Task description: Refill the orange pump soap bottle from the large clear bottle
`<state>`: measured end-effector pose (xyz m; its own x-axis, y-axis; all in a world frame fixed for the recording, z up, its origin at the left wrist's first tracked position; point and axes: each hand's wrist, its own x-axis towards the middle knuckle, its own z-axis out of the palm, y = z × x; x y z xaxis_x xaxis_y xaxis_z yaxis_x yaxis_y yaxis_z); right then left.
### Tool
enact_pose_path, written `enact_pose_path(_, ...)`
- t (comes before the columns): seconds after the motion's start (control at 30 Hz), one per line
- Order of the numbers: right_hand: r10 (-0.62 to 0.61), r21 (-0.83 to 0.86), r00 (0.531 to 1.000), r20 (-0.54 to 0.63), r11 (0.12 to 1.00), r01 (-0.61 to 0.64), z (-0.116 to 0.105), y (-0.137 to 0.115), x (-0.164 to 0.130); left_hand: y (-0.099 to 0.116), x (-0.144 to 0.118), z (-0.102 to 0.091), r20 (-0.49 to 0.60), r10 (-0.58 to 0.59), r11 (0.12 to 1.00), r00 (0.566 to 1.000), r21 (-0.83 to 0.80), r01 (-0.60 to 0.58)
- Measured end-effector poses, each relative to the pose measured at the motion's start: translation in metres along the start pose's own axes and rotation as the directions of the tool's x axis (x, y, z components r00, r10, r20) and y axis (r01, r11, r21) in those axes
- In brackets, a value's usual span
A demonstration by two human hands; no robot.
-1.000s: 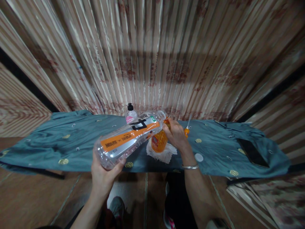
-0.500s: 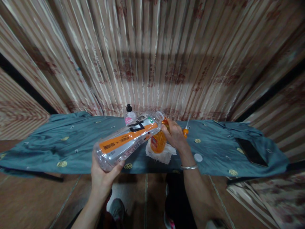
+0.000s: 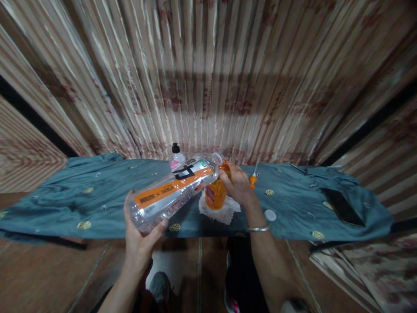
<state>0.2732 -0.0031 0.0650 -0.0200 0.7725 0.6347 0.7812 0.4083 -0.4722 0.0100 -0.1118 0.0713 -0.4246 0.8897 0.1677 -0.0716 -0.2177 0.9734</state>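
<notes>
My left hand point(image 3: 140, 237) cups the base of the big bottle point(image 3: 172, 193); its long axis runs toward two o'clock, mouth meeting the small orange bottle point(image 3: 215, 193), which my right hand point(image 3: 239, 187) grips upright on the desk point(image 3: 97, 195).

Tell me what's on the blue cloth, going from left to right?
Left hand holding the big clear bottle → small orange bottle on a white tissue, held by the right hand → white cap → black phone.
</notes>
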Motion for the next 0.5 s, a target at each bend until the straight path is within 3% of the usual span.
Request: enact_pose_path(0.5, 0.022, 0.025, 0.998, 0.052, 0.999, -0.023, -0.0055, -0.001, 0.001, 0.006, 0.0023, 0.002, 0.008, 0.018, 0.999, 1.0, 0.049, -0.019)
